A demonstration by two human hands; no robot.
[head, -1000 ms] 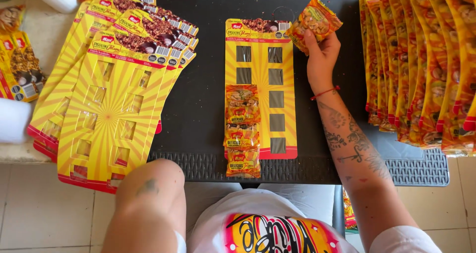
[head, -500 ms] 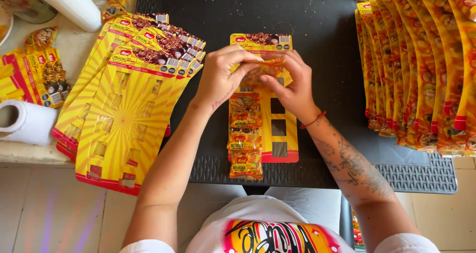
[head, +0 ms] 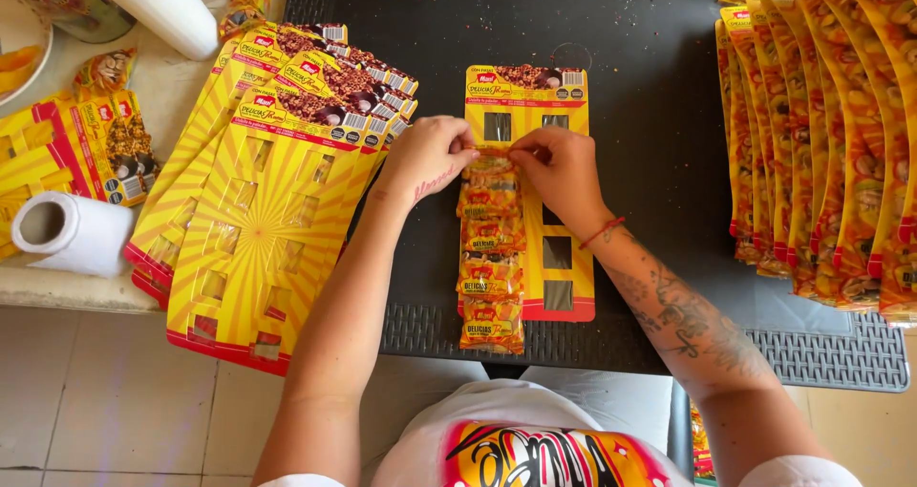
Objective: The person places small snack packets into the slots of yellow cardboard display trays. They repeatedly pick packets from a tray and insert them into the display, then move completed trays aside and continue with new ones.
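A yellow display card (head: 569,100) with cut-out slots lies on the black mat (head: 650,38). Several small orange snack packets (head: 491,272) hang in a column down its left side. My left hand (head: 427,156) and my right hand (head: 559,167) meet over the card's upper left slot, both pinching the top edge of a snack packet (head: 489,162) against the card. A red string is on my right wrist.
A fanned stack of empty yellow cards (head: 258,191) lies to the left, overhanging the table edge. Rows of filled snack strips (head: 831,134) cover the right side. A paper roll (head: 72,231), a white cup (head: 162,5) and more cards (head: 67,148) sit at far left.
My right hand brought a packet from the upper right down to the card, my left hand rose from my lap to join it, and both moved lower onto the left column.
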